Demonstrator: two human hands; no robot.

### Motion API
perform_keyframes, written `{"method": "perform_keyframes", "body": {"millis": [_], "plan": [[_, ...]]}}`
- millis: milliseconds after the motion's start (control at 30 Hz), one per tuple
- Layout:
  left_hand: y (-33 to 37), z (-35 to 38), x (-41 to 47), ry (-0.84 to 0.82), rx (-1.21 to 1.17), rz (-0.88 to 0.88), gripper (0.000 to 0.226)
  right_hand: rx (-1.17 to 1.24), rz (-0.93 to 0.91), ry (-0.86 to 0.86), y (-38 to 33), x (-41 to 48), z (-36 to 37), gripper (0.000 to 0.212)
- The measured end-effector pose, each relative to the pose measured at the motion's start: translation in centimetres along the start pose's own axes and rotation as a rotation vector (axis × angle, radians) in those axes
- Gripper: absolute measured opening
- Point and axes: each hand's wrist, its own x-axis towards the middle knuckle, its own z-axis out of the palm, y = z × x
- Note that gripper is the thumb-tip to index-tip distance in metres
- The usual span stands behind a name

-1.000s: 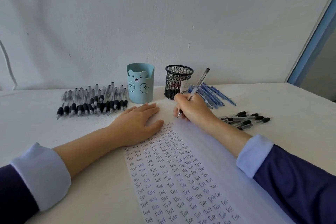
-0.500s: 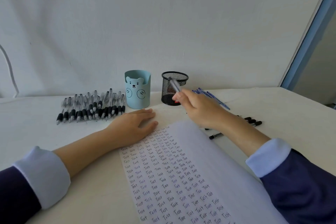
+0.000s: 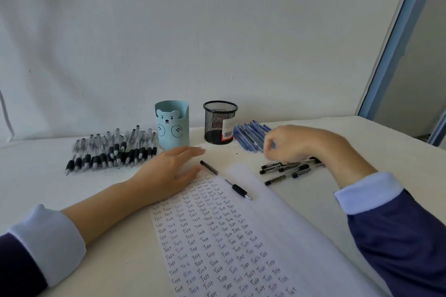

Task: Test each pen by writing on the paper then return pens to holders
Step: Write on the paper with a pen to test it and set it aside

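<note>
Left hand (image 3: 169, 173) lies flat on the paper (image 3: 277, 224) — right hand (image 3: 296, 144), fingers curled, hovers right of it; whether it holds anything I cannot tell.

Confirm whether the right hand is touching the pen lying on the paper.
Apart. Head view shows bare paper and table between the right hand and the pen.

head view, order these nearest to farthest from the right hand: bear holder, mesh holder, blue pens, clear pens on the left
1. blue pens: right beside the right hand, at its fingers
2. mesh holder: just left of the blue pens
3. bear holder: further left, near the middle of the table
4. clear pens: far left, beyond the bear holder
</note>
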Motion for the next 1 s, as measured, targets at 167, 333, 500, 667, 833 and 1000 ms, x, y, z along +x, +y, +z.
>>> {"method": "perform_keyframes", "body": {"millis": [167, 333, 500, 667, 833, 1000], "plan": [[0.3, 0.3, 0.3, -0.009, -0.014, 0.255, 0.042, -0.034, 0.117, -0.047, 3.4, 1.3, 0.2, 0.014], [0.3, 0.2, 0.5, -0.018, -0.070, 0.231, 0.040, -0.015, 0.060, -0.025, 3.4, 1.5, 1.0, 0.011], [1.5, -1.7, 0.6, -0.038, -0.558, -0.113, 0.015, 0.058, -0.034, 0.108, 2.2, 1.7, 1.5, 0.019], [0.6, -6.0, 1.6, 0.305, -1.286, -0.366, 0.027, 0.213, -0.197, 0.237, 0.3, 2.0, 2.0, 0.021], [-4.9, -9.0, 1.0, 0.586, -1.523, -0.461, 0.022, 0.331, -0.300, 0.291, -1.7, 2.1, 2.9, 0.014], [-9.6, -9.6, -0.6, 0.753, -1.258, -0.793, 0.036, 0.626, -0.492, 0.356, -4.7, 1.7, 4.4, 0.019]]}}
